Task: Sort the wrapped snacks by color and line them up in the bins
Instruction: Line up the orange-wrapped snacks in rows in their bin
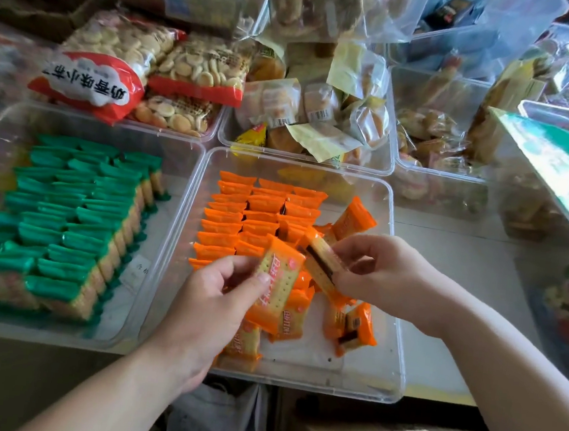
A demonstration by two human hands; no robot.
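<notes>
The left hand (212, 298) has its fingers (237, 268) and thumb clamped on one orange packet (279, 283), held face up and tilted. Just right of them, the right hand (384, 275) pinches a second orange packet (321, 265) edge-on, its fingers curled round one end and a dark filling showing along the side. The two packets almost touch. Both are held above the near half of a clear bin (387, 327). Beyond the fingers, neat rows of orange packets (241, 218) stand on edge in the far left part of that bin. Directly beneath the fingers, and a little nearer, loose orange packets (352, 326) lie in a heap. Left of the left fingers, a second clear bin (162, 225) holds rows of green packets (70, 213). Far beyond the fingers sit more bins with bagged round biscuits (118, 60) and wrapped buns (302, 110). Right of the right fingers, the pale counter (451, 264) shows beside the bin
</notes>
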